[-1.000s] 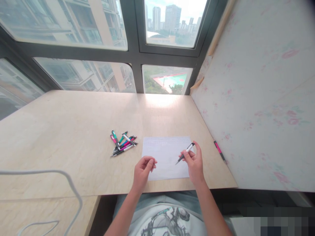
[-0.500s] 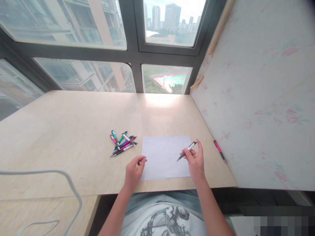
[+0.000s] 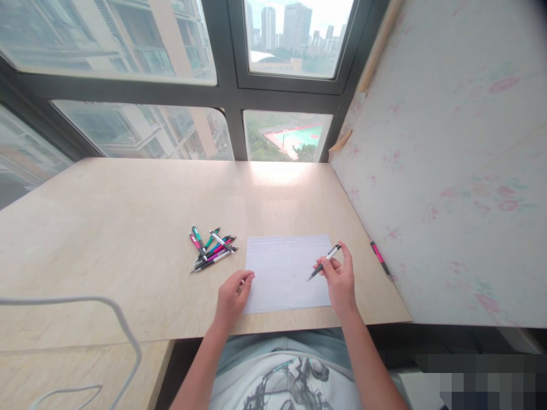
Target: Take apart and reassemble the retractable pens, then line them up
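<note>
A white pen with a black grip (image 3: 329,254) is held in my right hand (image 3: 341,280), closed round it. One raised finger rests at the pen's top end, and the tip points down-left over the paper. The sheet of white paper (image 3: 284,285) lies on the table, with lines of small writing across its upper part. My left hand (image 3: 232,293) is at the sheet's left edge, its fingers curled together; nothing shows in them. Left of the sheet lies a loose pile of several pens (image 3: 213,250) in green, pink, blue, purple and white with black.
A pink and black pen (image 3: 380,258) lies along the flowered wall (image 3: 448,171) at the right. A white cable (image 3: 115,310) loops over the table's (image 3: 128,228) left front. Dark window frames (image 3: 233,97) border the table's far side.
Both hands, the held pen and the paper stay nearly still. The camera view has shifted very slightly.
</note>
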`<state>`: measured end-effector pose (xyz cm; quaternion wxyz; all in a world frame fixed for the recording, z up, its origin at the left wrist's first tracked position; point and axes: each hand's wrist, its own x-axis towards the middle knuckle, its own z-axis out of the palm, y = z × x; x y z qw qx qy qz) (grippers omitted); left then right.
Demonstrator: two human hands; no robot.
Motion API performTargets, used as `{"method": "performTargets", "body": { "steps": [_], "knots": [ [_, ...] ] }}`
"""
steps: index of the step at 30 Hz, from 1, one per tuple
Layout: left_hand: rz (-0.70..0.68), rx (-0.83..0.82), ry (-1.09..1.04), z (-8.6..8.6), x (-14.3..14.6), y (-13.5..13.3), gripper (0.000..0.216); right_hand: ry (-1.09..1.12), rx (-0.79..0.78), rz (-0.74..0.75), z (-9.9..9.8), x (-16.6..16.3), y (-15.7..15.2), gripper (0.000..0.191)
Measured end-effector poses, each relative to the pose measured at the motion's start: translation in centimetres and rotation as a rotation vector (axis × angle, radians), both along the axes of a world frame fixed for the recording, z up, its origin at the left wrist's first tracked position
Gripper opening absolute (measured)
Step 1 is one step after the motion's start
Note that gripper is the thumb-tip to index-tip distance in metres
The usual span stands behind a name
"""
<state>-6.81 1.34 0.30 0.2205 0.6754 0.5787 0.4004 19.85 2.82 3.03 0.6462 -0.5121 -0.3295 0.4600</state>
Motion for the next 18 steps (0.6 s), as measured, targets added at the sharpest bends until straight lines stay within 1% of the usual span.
{"method": "performTargets", "body": {
  "steps": [6, 11, 16, 18],
  "knots": [
    [-0.022, -0.041, -0.024, 0.29, 0.16, -0.24, 0.018, -0.034, 0.0, -0.012, -0.12, -0.08, 0.05, 0.07],
    [-0.034, -0.047, -0.019, 0.23, 0.17, -0.2, 0.019, -0.043, -0.011, 0.004, -0.05, -0.07, -0.04, 0.077],
    [-0.043, -0.074, -0.006, 0.12, 0.18, -0.16, 0.019, -0.054, -0.01, -0.002, -0.18, 0.06, -0.19, 0.069],
    [-0.049, -0.09, 0.007, 0.1, 0.18, -0.13, 0.019, -0.056, -0.023, 0.007, -0.3, 0.07, -0.2, 0.07]
  ]
}}
